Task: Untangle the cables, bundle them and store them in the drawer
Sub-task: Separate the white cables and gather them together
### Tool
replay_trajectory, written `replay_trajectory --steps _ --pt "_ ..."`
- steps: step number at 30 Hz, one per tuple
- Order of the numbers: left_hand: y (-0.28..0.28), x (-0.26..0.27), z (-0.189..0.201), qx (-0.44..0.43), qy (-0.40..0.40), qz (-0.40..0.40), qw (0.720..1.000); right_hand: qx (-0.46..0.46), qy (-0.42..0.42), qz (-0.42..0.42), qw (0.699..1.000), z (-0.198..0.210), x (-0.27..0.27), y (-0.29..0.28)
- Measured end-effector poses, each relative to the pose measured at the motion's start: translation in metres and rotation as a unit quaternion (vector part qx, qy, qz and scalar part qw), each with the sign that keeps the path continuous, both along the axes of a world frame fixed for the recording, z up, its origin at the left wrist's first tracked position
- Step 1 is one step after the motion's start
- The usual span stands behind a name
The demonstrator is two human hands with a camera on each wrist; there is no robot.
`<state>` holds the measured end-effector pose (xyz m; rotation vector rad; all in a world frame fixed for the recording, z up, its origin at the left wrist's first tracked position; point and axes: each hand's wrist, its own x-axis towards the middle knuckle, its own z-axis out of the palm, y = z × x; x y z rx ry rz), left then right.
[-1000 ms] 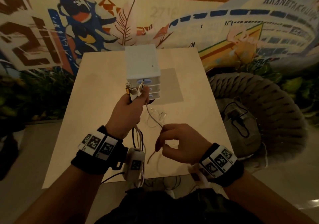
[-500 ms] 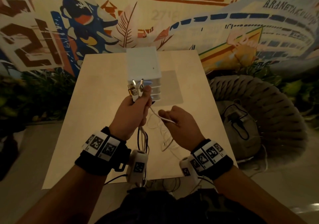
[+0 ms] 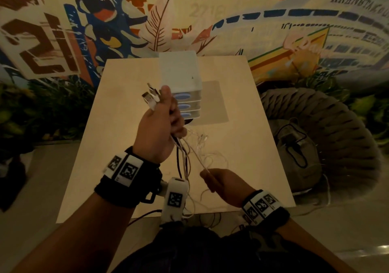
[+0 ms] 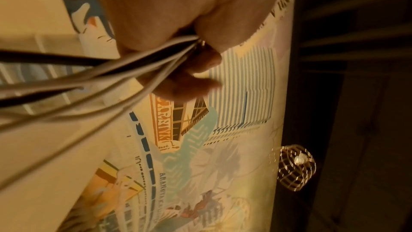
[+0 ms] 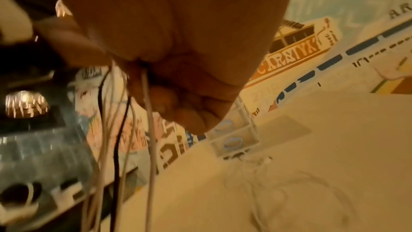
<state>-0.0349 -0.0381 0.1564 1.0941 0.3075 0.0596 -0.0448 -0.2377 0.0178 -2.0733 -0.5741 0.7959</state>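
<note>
My left hand (image 3: pixel 160 123) is raised over the table and grips a bunch of white and black cables (image 3: pixel 183 157), their plugs (image 3: pixel 150 97) sticking up above the fist. In the left wrist view the cables (image 4: pixel 125 70) run out from under the curled fingers (image 4: pixel 191 77). My right hand (image 3: pixel 221 183), lower and nearer me, pinches one white cable (image 3: pixel 196 157) that runs taut up to the left fist. The right wrist view shows that cable (image 5: pixel 149 130) leaving the closed fingers (image 5: pixel 189 105). A small white drawer unit (image 3: pixel 181 77) with three shut drawers stands behind the left hand.
Thin white cables (image 3: pixel 206 148) lie loose on the pale wooden table (image 3: pixel 242 125) in front of the drawer unit. A woven round chair (image 3: pixel 336 142) with a bag (image 3: pixel 294 144) on it stands right of the table. A painted mural wall is behind.
My right hand has slid down the white cable towards me, pulling it taut. My left hand has risen slightly with the bunch and tilted the plugs to the left.
</note>
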Motion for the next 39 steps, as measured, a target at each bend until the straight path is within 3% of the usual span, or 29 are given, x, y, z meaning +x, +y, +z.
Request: replay_trajectory --steps 3,9,14,19,21,24,28,31,33,36,39 --pt "0.012 0.003 0.003 0.011 -0.017 -0.007 1.0 -0.018 0.011 -0.023 1.0 -0.019 -0.017 -0.011" --pt "0.016 -0.001 0.002 0.039 -0.069 -0.048 0.996 -0.134 0.035 0.015 0.99 -0.054 -0.039 -0.026" --pt "0.021 -0.003 0.011 0.034 -0.084 -0.071 0.993 -0.182 0.12 0.018 0.976 -0.083 -0.055 -0.043" --pt "0.019 -0.006 0.008 0.056 -0.041 -0.064 0.996 -0.199 0.176 0.038 0.963 -0.093 -0.064 -0.061" --pt "0.015 -0.009 0.003 0.056 -0.022 -0.071 0.996 -0.189 0.156 0.07 0.967 -0.097 -0.065 -0.077" --pt "0.009 -0.014 0.0 0.05 -0.003 -0.096 0.994 -0.17 0.095 0.063 0.979 -0.064 -0.048 -0.093" --pt "-0.001 -0.02 -0.002 0.061 0.008 -0.149 0.987 -0.157 -0.003 0.06 0.986 0.029 -0.004 -0.085" --pt "-0.013 -0.022 -0.001 0.067 -0.013 -0.186 0.98 -0.045 -0.065 0.027 0.996 0.082 0.011 -0.056" --pt "-0.024 -0.023 -0.001 0.073 -0.039 -0.199 0.977 0.021 -0.043 0.052 0.997 0.106 0.011 -0.022" --pt "-0.031 -0.024 -0.002 0.101 -0.065 -0.188 0.975 0.077 0.095 0.109 0.986 0.106 0.008 0.032" --pt "-0.023 -0.027 -0.005 0.257 -0.083 -0.159 0.95 0.066 0.084 0.114 0.988 0.093 0.002 0.056"
